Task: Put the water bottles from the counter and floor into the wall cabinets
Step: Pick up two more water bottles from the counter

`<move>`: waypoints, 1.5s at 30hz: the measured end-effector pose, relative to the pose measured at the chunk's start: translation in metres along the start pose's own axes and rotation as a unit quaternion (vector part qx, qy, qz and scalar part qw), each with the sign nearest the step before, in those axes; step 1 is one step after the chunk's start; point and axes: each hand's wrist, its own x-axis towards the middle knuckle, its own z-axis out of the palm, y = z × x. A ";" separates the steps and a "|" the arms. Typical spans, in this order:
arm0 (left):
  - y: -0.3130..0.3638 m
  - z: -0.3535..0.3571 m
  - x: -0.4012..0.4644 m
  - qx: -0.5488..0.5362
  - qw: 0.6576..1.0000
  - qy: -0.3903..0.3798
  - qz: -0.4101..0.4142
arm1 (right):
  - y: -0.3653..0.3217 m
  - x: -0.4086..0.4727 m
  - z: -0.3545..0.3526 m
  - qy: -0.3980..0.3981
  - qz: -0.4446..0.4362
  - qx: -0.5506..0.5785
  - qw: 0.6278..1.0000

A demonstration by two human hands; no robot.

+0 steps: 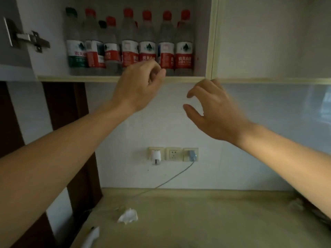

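Both the left hand (141, 86) and right hand (213, 111) hang loosely curled, apparently empty, below the shelved water bottles (129, 43).

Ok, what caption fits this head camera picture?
Two empty hands, left and right, below a cabinet shelf of water bottles.

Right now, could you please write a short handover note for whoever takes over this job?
Left hand: loosely curled, holds nothing, in front of the shelf edge.
Right hand: open, empty, below the cabinet.
Water bottles: a row stands upright in the open wall cabinet.
Done: those are shelved.
Left: no bottles show on the counter; the floor is out of view, so check it.
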 end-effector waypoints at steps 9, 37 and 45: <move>0.023 0.056 -0.146 0.006 0.959 -0.218 -0.183 | -0.026 -0.134 0.091 -0.238 0.169 0.235 0.927; -0.023 0.207 -0.439 -0.182 0.661 -0.495 -0.534 | -0.085 -0.331 0.283 -0.557 0.387 0.144 0.721; -0.050 0.205 -0.438 -0.284 0.635 -0.430 -0.575 | -0.079 -0.320 0.279 -0.460 0.503 0.225 0.696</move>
